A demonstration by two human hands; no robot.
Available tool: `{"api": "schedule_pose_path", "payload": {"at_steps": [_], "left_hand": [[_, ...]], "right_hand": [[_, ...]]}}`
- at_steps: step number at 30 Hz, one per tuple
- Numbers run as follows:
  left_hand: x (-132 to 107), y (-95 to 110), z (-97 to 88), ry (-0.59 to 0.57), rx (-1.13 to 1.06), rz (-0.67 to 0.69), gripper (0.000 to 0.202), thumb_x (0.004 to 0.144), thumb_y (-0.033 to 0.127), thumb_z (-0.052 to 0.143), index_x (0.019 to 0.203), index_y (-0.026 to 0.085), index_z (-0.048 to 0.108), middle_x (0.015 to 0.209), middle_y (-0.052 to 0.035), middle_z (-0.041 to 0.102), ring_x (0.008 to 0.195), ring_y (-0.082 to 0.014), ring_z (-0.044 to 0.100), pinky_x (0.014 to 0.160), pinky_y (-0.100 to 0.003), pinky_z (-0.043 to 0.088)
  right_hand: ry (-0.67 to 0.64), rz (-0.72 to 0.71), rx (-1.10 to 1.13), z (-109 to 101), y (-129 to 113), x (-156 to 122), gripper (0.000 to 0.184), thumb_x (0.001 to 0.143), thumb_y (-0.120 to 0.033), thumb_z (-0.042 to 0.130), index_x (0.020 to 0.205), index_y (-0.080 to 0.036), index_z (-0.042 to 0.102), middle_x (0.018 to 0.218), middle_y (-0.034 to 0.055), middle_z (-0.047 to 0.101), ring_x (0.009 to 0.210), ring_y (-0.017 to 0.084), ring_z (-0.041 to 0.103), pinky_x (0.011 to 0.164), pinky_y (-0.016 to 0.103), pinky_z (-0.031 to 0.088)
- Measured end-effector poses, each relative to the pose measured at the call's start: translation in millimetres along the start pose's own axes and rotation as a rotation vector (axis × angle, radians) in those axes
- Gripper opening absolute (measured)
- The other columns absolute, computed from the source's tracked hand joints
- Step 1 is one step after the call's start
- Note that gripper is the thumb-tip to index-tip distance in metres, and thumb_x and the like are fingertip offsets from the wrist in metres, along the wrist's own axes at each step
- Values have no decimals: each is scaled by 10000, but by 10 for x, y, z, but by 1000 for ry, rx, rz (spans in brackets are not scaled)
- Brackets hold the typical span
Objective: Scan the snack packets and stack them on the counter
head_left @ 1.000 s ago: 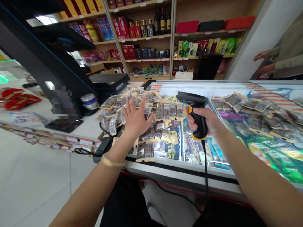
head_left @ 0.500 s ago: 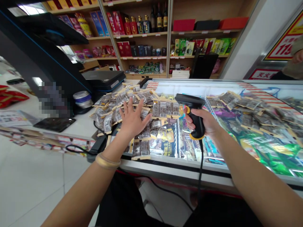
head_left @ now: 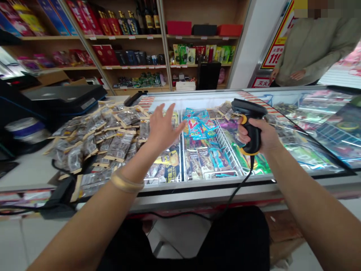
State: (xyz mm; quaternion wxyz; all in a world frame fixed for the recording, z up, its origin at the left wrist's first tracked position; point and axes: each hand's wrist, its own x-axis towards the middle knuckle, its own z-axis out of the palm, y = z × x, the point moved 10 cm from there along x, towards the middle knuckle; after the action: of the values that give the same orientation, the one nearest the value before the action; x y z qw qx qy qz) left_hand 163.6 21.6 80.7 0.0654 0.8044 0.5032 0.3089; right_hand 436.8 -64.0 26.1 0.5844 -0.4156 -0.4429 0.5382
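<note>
My right hand [head_left: 261, 135] grips a black and yellow barcode scanner [head_left: 249, 122], held upright above the glass lid of a chest freezer [head_left: 225, 180]; its cable hangs down over the front edge. My left hand [head_left: 163, 128] hovers open, fingers spread, above the glass just right of a heap of small clear packets on tan card strips [head_left: 98, 139]. A gold bangle [head_left: 125, 182] circles that wrist. More of the packets [head_left: 284, 130] lie on the glass to the right of the scanner.
Colourful frozen goods show under the glass. A black till and printer [head_left: 67, 98] stand at the left on a white counter. Shelves of boxes and bottles [head_left: 135, 34] line the back wall. Another person in a grey-green top [head_left: 310, 49] stands beyond the freezer, top right.
My view has swung right. My left hand lifted off the packet heap and moved right over bare glass. The scanner stays gripped. The other person has come fully into view.
</note>
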Motion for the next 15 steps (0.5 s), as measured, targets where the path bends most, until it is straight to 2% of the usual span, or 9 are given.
{"api": "schedule_pose_path", "payload": {"at_steps": [4,6,8,11,15], "left_hand": [[163,919,848,-228,-248,124,606,910,374,652,1460,140,551,1497,-184,579,1439,-303,487,1214,-426,365],[188,1247,1296,-368,-359,85,526,910,330,641,1390,119,601,1413,-176,645,1340,-278,585,1122,-376,453],[207,1474,1658,-460,-397,20,445,911,336,640,1290,104,658,1334,-178,687,1249,-277,645,1038,-354,497],[290,1685,1939,-463,-308,-34,387,904,368,665,1176,95,696,1261,-189,711,1199,-303,666,995,-369,498],[387,1942,2053,-455,-150,55,493,837,400,775,1199,80,680,1320,-222,685,1260,-339,635,1015,-378,473]], "right_hand": [[131,-20,-52,-652,-112,-303,283,737,-445,759,886,-241,633,616,-32,486,454,120,384,430,282,333],[183,-35,-57,-896,-117,-446,294,731,-457,765,883,-241,636,614,-32,479,451,121,378,423,286,334],[219,-51,-43,-1066,-97,-559,305,722,-462,777,878,-241,636,609,-31,480,447,122,378,414,290,344],[241,-83,-3,-1185,-68,-640,309,723,-460,790,869,-239,631,600,-34,490,445,114,401,414,280,379],[232,-100,38,-1173,-48,-631,318,738,-458,790,881,-235,615,594,-41,498,440,106,430,412,257,403]]}}
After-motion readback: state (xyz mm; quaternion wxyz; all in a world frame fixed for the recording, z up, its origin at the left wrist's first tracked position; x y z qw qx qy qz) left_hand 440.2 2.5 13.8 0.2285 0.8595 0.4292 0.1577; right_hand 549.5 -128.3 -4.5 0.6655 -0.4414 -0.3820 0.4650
